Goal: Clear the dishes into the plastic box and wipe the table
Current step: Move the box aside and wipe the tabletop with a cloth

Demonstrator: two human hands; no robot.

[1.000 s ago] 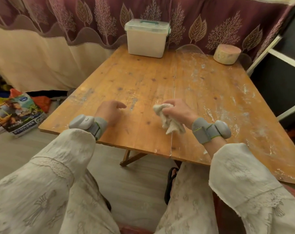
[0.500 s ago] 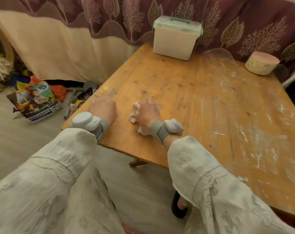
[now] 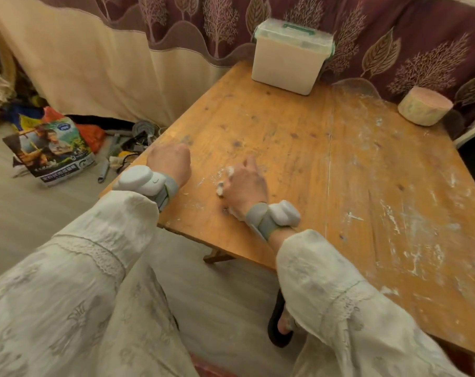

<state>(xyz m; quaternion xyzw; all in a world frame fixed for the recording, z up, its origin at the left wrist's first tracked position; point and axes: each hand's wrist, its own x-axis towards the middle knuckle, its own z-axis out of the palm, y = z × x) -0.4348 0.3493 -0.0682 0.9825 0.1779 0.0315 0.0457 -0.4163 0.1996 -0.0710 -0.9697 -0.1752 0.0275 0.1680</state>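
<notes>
The wiping step looks in hand: the right hand (image 3: pixel 244 183) presses a bunched cloth (image 3: pixel 222 186) held in its fingers on the counter (image 3: pixel 285 131) near the left hand (image 3: pixel 169 164), whose fingers are hidden, so the streaked right side probably comes next, with the lidded plastic box (image 3: pixel 288 63) at the far edge.

Scuffed wooden table (image 3: pixel 299 148), lidded plastic box (image 3: pixel 288 61) at far edge, round block (image 3: pixel 424 109) near corner
</notes>
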